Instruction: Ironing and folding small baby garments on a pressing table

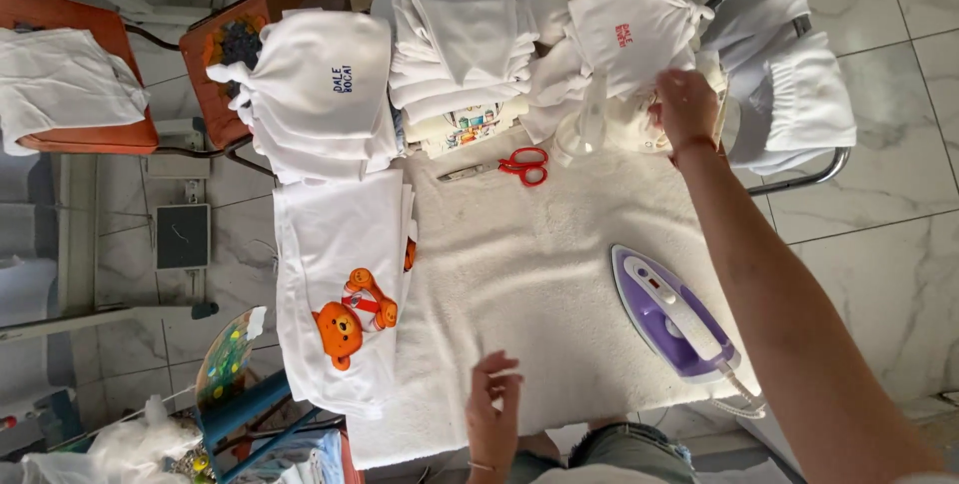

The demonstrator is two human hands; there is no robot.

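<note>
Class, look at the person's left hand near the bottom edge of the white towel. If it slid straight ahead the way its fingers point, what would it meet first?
The left hand points up across the bare white towel. That stretch looks free; the first thing in line is probably the red-handled scissors, though the exact line is uncertain.

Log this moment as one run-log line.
right hand: reaching onto white garment pile | left hand: resting on white towel, empty | iron: flat on towel | red scissors: untouched
</note>
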